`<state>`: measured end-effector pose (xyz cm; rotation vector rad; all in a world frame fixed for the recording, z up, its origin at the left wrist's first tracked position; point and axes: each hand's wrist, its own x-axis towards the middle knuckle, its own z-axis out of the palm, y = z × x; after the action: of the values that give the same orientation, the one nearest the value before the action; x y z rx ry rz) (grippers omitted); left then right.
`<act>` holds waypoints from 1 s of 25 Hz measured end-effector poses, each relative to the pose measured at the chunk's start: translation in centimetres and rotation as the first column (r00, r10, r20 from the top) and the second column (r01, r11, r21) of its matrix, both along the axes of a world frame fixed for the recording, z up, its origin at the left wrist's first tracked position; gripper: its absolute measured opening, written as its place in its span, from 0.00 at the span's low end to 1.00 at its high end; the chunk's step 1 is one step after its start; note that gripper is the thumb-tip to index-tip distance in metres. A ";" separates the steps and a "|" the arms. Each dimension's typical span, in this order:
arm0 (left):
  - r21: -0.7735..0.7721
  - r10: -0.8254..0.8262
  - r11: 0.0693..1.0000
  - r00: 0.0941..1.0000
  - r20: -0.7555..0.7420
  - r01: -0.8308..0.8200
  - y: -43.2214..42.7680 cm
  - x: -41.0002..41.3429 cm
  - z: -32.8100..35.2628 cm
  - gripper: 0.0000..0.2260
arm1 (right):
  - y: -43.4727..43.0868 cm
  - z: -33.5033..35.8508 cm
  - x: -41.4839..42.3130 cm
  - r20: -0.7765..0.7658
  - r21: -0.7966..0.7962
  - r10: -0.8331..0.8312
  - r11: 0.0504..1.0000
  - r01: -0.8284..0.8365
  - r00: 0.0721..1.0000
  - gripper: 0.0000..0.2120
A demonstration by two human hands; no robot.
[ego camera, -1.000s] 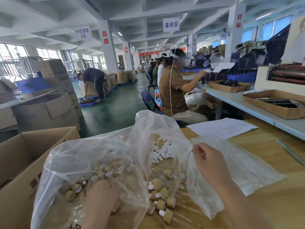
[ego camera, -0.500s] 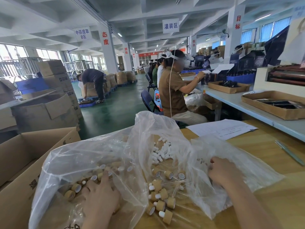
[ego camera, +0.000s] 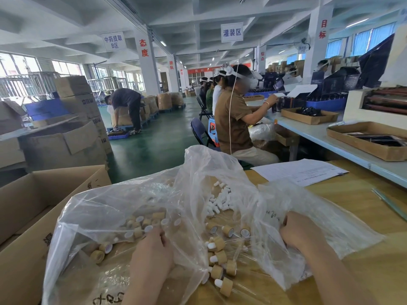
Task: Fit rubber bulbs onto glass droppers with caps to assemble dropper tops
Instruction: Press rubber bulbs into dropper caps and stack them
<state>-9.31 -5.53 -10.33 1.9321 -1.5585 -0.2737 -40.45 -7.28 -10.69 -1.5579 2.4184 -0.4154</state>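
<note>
A large clear plastic bag (ego camera: 136, 201) lies crumpled on the wooden table (ego camera: 374, 271). Inside its left part is a heap of tan caps with white liners (ego camera: 143, 223). My left hand (ego camera: 152, 252) is in that bag, its fingers curled down among the caps and its fingertips hidden. White rubber bulbs (ego camera: 220, 199) are piled farther back in the middle. Several assembled dropper tops (ego camera: 220, 258), tan caps with white bulbs and glass tubes, lie under plastic between my hands. My right hand (ego camera: 299, 232) has its fingers curled into the folds of plastic on the right.
An open cardboard box (ego camera: 33, 205) stands at the table's left edge. A printed sheet of paper (ego camera: 299, 170) lies behind the bag and a thin glass rod (ego camera: 389, 203) at the far right. Other workers sit along a bench beyond.
My right hand has come down and toward me along the plastic, from the bag's upper fold to the table. My left hand has pushed forward among the caps.
</note>
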 end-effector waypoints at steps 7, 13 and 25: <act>-0.151 -0.044 0.989 0.979 -0.199 0.013 1.0 -1.5 1.0 0.14 | -0.1 0.1 0.5 0.018 0.083 0.057 0.995 -0.058 0.998 0.10; -0.122 -0.131 0.987 0.964 -0.232 0.105 0.9 -1.8 0.7 0.14 | -0.3 -0.5 0.6 0.010 -0.063 -0.154 0.986 0.154 0.988 0.15; -0.189 -0.189 0.973 0.933 -0.305 0.135 0.8 -1.6 0.6 0.14 | 0.7 1.0 -1.0 0.491 -0.416 -0.196 0.803 0.427 0.849 0.18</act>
<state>-10.93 -4.75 -9.76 1.5443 -1.4724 -0.4894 -41.41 -6.58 -9.73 -1.0294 2.3054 -1.4157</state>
